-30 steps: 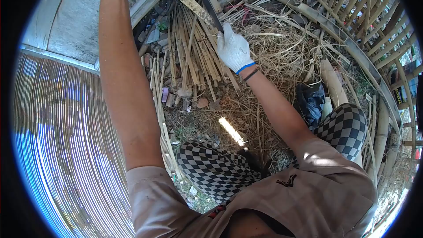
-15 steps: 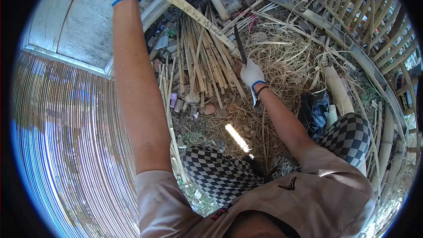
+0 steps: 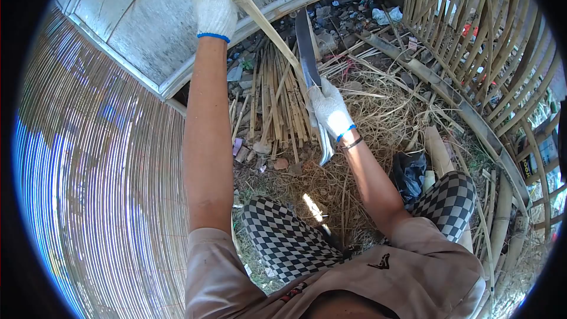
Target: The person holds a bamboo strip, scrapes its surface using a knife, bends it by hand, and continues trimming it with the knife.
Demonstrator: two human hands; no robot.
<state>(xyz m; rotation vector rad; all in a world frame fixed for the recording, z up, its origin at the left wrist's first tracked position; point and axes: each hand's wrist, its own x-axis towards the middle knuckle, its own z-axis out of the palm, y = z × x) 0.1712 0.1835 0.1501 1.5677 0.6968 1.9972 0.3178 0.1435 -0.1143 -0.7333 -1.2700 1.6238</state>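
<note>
My left hand (image 3: 217, 6), in a white glove with a blue cuff, is closed on the upper end of a long pale bamboo strip (image 3: 263, 22). The strip slants down to my right hand (image 3: 331, 108), gloved too and wrapped round the handle of a large dark-bladed knife (image 3: 307, 50). The blade points up, beside the lower part of the strip. Below the right hand hangs a pale curved piece (image 3: 325, 146); whether it is part of the knife or the strip I cannot tell.
A pile of split bamboo sticks (image 3: 277, 97) lies beyond my knees. Right of it are heaped shavings (image 3: 384, 109) and a black plastic bag (image 3: 409, 174). A slatted bamboo screen (image 3: 112, 183) stands left, pale boards (image 3: 159, 18) at the upper left, a bamboo fence (image 3: 502, 41) right.
The view has shifted. My left hand now shows lower and further right with the strip. The knife has swung away from the strip and back beside it, blade up.
</note>
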